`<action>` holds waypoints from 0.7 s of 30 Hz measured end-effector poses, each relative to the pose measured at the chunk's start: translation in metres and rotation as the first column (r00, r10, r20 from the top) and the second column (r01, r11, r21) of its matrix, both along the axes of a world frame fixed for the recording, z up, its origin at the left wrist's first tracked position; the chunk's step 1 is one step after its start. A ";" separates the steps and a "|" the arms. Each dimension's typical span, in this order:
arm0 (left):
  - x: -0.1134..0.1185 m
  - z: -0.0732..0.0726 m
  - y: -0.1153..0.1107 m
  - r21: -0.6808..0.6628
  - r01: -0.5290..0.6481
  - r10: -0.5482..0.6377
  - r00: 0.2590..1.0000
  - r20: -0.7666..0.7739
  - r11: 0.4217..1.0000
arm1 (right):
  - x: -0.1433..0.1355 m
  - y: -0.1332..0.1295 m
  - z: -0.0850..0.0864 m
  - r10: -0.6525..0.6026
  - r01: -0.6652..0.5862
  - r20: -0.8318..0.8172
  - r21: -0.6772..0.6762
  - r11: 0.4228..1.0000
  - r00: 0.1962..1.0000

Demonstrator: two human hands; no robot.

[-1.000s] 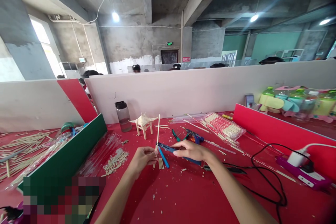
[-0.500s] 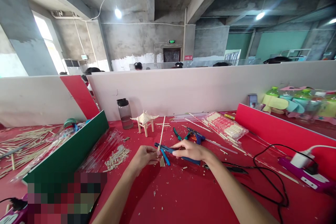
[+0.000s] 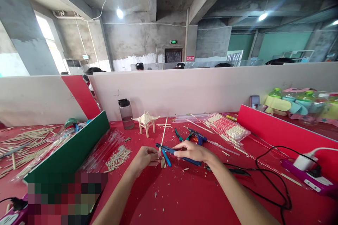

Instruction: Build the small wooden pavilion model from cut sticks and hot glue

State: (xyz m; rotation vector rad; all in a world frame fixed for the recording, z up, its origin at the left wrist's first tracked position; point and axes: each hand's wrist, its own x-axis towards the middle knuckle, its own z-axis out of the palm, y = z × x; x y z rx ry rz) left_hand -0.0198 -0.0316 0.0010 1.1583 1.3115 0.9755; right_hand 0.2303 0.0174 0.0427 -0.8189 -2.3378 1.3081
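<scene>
My left hand (image 3: 145, 159) pinches the lower part of a thin wooden stick (image 3: 164, 130), which slants up and away over the red table. In my right hand (image 3: 194, 151) is a dark blue cutting tool (image 3: 169, 149), its long jaws lying across the stick just above my left fingertips. What exactly the jaws grip is too small to tell. A bright blue piece (image 3: 167, 159) lies beneath the tool, and several short sticks (image 3: 163, 162) are beside my left fingers. Behind the hands stands a small pavilion model (image 3: 146, 122) made of sticks.
A water bottle (image 3: 126, 114) stands by the white partition. Cut stick pieces (image 3: 118, 158) are heaped at left, near a green divider (image 3: 71, 147). Green-handled pliers (image 3: 182, 135), a glue gun (image 3: 197, 135) and bagged sticks (image 3: 227, 126) lie at right. Black cables (image 3: 280, 179) run to a purple power strip (image 3: 308, 177).
Almost nothing differs. The view has shifted very slightly, while both hands, the stick and the cutting tool keep the same arrangement.
</scene>
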 end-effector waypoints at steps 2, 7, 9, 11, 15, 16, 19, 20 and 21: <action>0.000 0.000 0.000 0.001 -0.001 0.001 1.000 0.001 1.000 | 0.000 0.000 0.000 0.002 -0.002 -0.005 -0.009 1.000 1.000; 0.002 0.004 -0.001 -0.003 -0.001 0.001 1.000 -0.005 1.000 | 0.000 0.001 -0.002 0.011 -0.011 -0.016 -0.022 1.000 1.000; 0.002 0.005 -0.002 -0.007 -0.001 0.001 1.000 -0.005 1.000 | 0.001 0.002 -0.003 0.007 -0.007 -0.019 -0.025 1.000 1.000; 0.002 0.005 -0.002 -0.006 -0.003 0.003 1.000 -0.001 1.000 | 0.001 0.002 -0.004 0.007 -0.007 -0.019 -0.030 1.000 1.000; 0.002 0.003 -0.001 -0.002 -0.003 0.003 1.000 0.011 1.000 | 0.000 0.003 -0.004 0.007 -0.007 -0.015 -0.032 0.999 1.000; 0.001 0.002 0.000 -0.003 -0.001 0.001 1.000 0.011 1.000 | 0.000 0.003 -0.004 0.006 -0.006 -0.012 -0.028 1.000 1.000; 0.001 0.002 0.000 -0.003 0.003 -0.003 1.000 0.009 1.000 | 0.001 0.003 -0.004 0.012 -0.012 -0.004 -0.017 1.000 1.000; 0.001 0.002 0.000 -0.003 0.004 -0.004 1.000 0.008 1.000 | 0.001 0.003 -0.004 0.013 -0.013 -0.001 -0.014 1.000 1.000; 0.002 0.003 0.000 -0.004 0.003 -0.003 1.000 0.007 1.000 | 0.001 0.002 -0.004 0.011 -0.011 0.003 -0.011 1.000 1.000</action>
